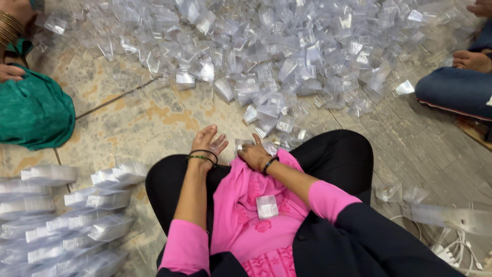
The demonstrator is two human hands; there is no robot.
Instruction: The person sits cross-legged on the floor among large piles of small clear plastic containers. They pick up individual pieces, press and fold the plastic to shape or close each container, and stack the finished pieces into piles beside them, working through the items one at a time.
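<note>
Nearest the camera, a person sits cross-legged on the floor (154,118) in a pink tunic and black trousers, one small clear pouch (267,206) lying on the lap. At the knees, the left hand (209,141) is open, palm up, fingers spread and holding nothing. Just beside it, the right hand (254,154) is loosely curled, fingertips touching a clear pouch (244,145) at the near edge of the heap. This looks like the picking-up step; the next move would call for pinching one pouch free. Near left lie stacked bundles of pouches (66,220); near right, white cables (456,249). Farther off spreads a big heap of clear pouches (287,51), with other seated people at far left and right.
</note>
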